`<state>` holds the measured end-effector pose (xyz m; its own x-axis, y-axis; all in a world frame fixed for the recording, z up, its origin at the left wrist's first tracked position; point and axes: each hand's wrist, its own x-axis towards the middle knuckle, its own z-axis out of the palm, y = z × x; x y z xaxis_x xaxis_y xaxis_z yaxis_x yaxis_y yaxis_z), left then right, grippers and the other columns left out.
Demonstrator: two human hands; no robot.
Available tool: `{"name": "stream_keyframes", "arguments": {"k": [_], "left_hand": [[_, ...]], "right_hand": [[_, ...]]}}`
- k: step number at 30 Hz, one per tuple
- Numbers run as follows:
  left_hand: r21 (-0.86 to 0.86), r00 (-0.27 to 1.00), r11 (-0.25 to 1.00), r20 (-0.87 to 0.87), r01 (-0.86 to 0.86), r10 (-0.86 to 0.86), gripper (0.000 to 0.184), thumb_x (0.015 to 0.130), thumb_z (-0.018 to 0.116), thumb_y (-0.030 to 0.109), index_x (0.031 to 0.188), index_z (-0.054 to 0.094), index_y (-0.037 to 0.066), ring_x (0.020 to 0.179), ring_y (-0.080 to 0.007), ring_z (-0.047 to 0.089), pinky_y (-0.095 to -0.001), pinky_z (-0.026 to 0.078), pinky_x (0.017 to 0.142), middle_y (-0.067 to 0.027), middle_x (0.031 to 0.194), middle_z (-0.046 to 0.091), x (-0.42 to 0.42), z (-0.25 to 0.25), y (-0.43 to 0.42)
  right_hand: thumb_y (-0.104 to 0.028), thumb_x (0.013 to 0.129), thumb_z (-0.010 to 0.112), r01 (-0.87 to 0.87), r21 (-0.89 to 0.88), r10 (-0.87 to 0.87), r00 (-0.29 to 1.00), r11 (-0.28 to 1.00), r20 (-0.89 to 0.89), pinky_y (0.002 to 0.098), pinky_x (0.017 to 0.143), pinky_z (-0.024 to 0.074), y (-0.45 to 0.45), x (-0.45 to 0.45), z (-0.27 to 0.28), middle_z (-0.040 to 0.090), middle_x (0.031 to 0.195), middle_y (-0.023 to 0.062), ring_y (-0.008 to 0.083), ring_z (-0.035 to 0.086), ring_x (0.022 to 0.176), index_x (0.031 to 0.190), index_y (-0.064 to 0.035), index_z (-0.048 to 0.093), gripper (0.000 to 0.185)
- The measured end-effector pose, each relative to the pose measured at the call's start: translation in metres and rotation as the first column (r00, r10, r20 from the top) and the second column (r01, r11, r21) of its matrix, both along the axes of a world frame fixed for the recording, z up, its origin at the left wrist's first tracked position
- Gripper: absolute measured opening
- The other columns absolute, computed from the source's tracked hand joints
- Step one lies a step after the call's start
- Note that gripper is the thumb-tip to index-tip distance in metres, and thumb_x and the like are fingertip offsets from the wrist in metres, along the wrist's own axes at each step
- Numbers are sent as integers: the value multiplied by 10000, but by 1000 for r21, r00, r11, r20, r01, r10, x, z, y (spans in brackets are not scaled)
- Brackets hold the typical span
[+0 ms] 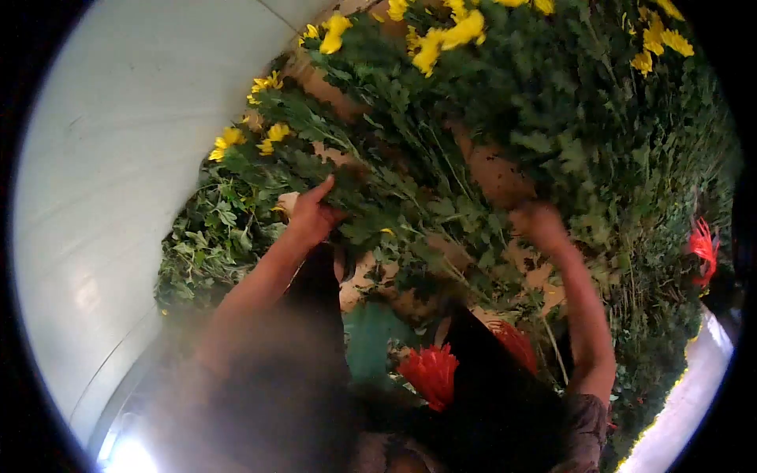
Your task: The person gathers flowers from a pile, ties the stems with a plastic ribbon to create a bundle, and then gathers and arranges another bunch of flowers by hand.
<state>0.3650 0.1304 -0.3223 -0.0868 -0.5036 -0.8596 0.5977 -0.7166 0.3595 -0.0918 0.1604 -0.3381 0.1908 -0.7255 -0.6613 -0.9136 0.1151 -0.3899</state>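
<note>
Leafy green chrysanthemum stems (pixel 394 206) with yellow blooms (pixel 274 137) lie across the space in front of me. My left hand (pixel 311 217) is at these stems, its thumb raised and its fingers curled in among the leaves, partly hidden. Farther right, my right hand (pixel 538 226) is near the lower part of the stems, just above the brown ground. Motion smears its fingers, so whether they grip a stem does not show.
More chrysanthemums (pixel 607 150) are heaped at the back and right. A pale smooth panel (pixel 118 158) rises at the left. Red string bunches lie near my legs (pixel 430 374) and at the right edge (pixel 702 251). Brown ground (pixel 497 175) shows between the stems.
</note>
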Motion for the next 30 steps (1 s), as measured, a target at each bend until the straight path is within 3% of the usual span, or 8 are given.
{"name": "stream_keyframes", "arguments": {"k": [1,7,11,19,21,24,26,30], "left_hand": [[-1,996,1000,-90,-6,5,346,924,572,221,1212,524,36,1050,-305,588,-520,471,907,-123,1157,601,7,-38,11],[-7,988,991,80,134,-133,392,899,613,284,1188,535,29,1012,-303,606,-473,488,890,-119,1110,624,20,-27,1],[44,977,977,26,210,-211,413,879,649,246,1184,519,0,976,-306,624,-491,515,860,-149,1093,628,7,-19,-1],[-25,930,972,-285,234,-231,534,914,581,343,1318,427,31,1155,-341,528,-484,433,989,-170,1294,518,17,-21,19],[-55,966,984,-192,168,-175,546,918,574,336,1338,407,31,1177,-351,509,-503,412,1009,-170,1316,497,23,-8,13],[7,941,999,-338,34,-30,539,914,577,327,1336,410,37,1165,-351,513,-533,407,1001,-161,1281,520,31,-13,21],[66,966,996,-245,-67,82,511,907,591,296,1319,433,38,1151,-332,520,-534,435,968,-143,1242,548,27,-16,29],[-91,973,996,-231,5,-26,525,884,622,282,1307,446,25,1132,-318,542,-493,471,920,-144,1263,538,31,-10,36]], "right_hand": [[-546,863,544,-15,340,79,981,940,-176,445,803,483,14,39,30,645,991,229,389,609,926,1129,-21,601,592],[-492,910,509,160,640,-338,927,751,165,426,966,416,156,82,71,577,1192,231,345,551,1109,1263,12,501,616],[-385,930,534,77,554,-165,980,829,110,386,1025,373,96,63,52,488,1328,224,294,488,1221,1338,67,406,622],[-250,877,633,841,133,-833,474,524,284,425,920,439,52,71,45,546,1231,211,353,542,1102,1256,-17,505,463],[-194,882,618,58,-670,-210,966,741,-149,411,887,466,42,62,46,578,1184,195,353,578,1039,1235,-10,511,412],[-158,867,629,244,-580,-116,961,777,250,408,866,477,19,114,64,594,1158,173,348,589,1010,1244,-23,509,418],[-189,864,630,266,-183,-171,894,947,415,398,837,488,7,170,78,607,1137,163,333,601,988,1215,-18,527,404],[-204,863,657,80,-219,17,912,973,410,346,711,490,27,225,33,640,980,166,258,625,819,1134,7,570,354]]}}
